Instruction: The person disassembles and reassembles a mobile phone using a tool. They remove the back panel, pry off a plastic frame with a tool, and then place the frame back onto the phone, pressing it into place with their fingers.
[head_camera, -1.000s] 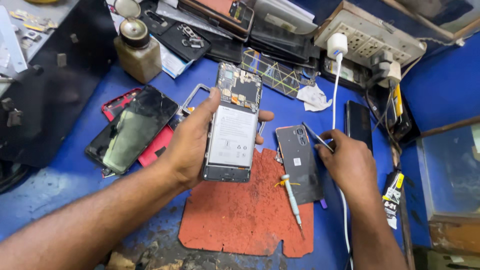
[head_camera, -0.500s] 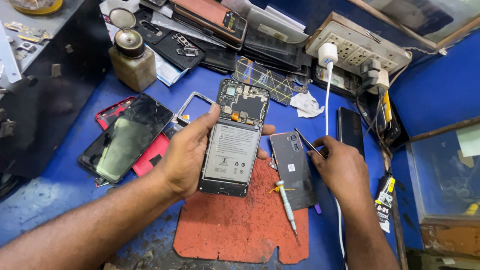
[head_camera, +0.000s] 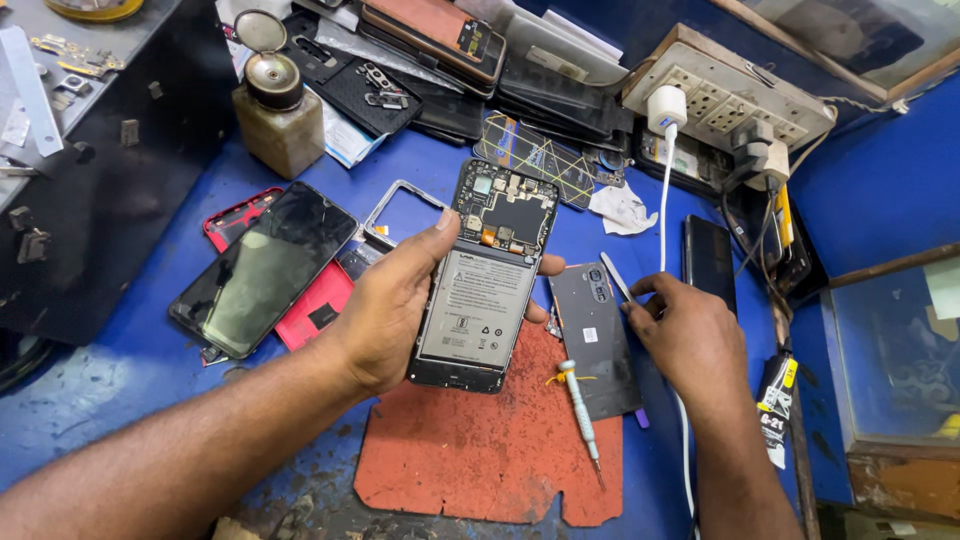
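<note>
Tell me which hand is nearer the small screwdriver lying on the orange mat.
The right hand is nearer: it rests just right of the screwdriver, across the dark back cover. The left hand is farther left, holding the opened phone.

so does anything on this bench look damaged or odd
The red mat has ragged, chipped edges and dark stains. The phone in the left hand has no back cover, so battery and circuit board show.

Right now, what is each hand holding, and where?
Left hand grips the opened phone by its long edges; right hand pinches tweezers near their rear end.
</note>
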